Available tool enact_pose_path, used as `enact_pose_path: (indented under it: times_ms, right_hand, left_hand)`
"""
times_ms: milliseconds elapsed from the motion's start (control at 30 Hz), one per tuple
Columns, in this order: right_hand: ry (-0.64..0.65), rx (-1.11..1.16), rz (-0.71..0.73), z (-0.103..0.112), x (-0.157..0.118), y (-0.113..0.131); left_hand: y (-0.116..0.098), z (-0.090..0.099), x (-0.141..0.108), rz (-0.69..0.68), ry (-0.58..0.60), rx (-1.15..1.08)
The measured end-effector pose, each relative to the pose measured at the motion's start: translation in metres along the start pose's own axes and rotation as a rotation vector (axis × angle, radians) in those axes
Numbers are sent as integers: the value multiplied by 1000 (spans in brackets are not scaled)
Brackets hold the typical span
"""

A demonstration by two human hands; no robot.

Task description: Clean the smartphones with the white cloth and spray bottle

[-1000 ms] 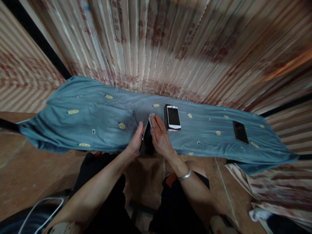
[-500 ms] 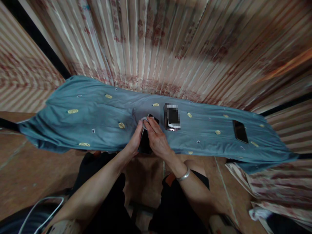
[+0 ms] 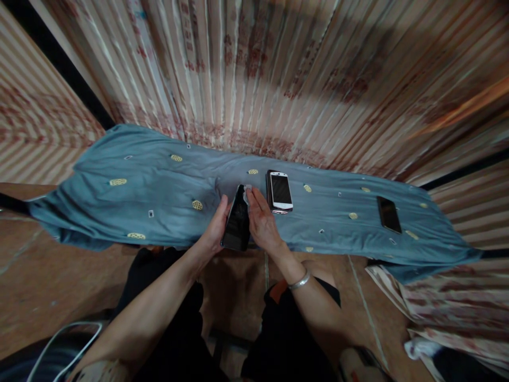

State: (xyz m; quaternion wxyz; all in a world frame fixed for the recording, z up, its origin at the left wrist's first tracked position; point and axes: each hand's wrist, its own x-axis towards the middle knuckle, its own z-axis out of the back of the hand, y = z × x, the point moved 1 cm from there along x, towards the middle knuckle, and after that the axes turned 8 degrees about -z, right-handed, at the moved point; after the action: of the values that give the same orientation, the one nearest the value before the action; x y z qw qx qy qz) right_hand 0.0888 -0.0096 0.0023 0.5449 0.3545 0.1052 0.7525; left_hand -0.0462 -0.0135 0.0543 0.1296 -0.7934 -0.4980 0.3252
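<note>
Left hand (image 3: 216, 227), grip closed around a dark phone (image 3: 237, 227) at the tabletop's (image 3: 159, 185) near edge; right hand (image 3: 263, 224) pinches a pale cloth (image 3: 247, 192) at its upper corner; beside, a white phone (image 3: 281, 190) tops a stack, untouched; farther right, another phone (image 3: 388, 214) lies untouched.

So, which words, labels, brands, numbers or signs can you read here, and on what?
None can be read.
Curtain: a column of character-like marks, too blurred to read.
Teal cloth: small light rectangles, too small to tell if they bear lettering.
White phone, held dark phone, far-right phone: no legible brand.
</note>
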Motion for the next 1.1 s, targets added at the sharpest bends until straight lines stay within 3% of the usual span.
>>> enact_pose_path:
  times_ms: [233, 733, 1100]
  right_hand:
    - [12, 13, -5, 0, -1, 0]
    - [139, 48, 164, -10, -29, 36]
    - [170, 125, 252, -13, -41, 46]
  left_hand:
    - [1, 1, 2, -32, -7, -13]
    - [-6, 6, 7, -78, -129, 136]
    - [-20, 3, 12, -102, -124, 7]
